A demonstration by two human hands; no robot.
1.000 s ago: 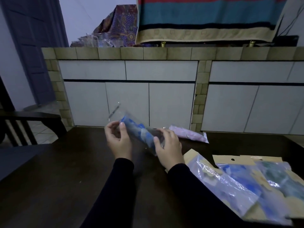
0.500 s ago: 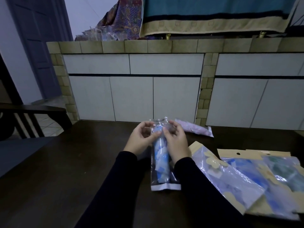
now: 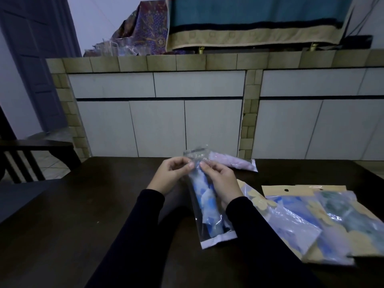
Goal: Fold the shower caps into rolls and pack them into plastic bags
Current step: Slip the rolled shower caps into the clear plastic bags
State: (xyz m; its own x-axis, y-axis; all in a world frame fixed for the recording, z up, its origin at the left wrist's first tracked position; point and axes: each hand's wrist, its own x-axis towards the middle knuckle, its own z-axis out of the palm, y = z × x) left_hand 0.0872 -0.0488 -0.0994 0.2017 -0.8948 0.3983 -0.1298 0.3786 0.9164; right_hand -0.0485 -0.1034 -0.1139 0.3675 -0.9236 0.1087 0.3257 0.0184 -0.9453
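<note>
A clear plastic bag [image 3: 209, 231] lies lengthwise on the dark table [image 3: 83, 215], its white-edged bottom toward me. Inside it sits a rolled blue and white shower cap [image 3: 204, 199]. My left hand [image 3: 173, 174] and my right hand [image 3: 219, 178] both pinch the bag near its open top end, which sticks up crumpled between them. A second bag with a pink rolled cap [image 3: 232, 164] lies just behind my right hand.
Several shower caps in flat card-backed packets [image 3: 311, 221] lie spread at the right of the table. A dark wooden chair [image 3: 35, 154] stands at the left. Behind the table runs a tiled counter [image 3: 207, 61] with white cabinet doors.
The bag with the blue roll went from held up at a slant to lying on the table. Both hands have moved to its top end.
</note>
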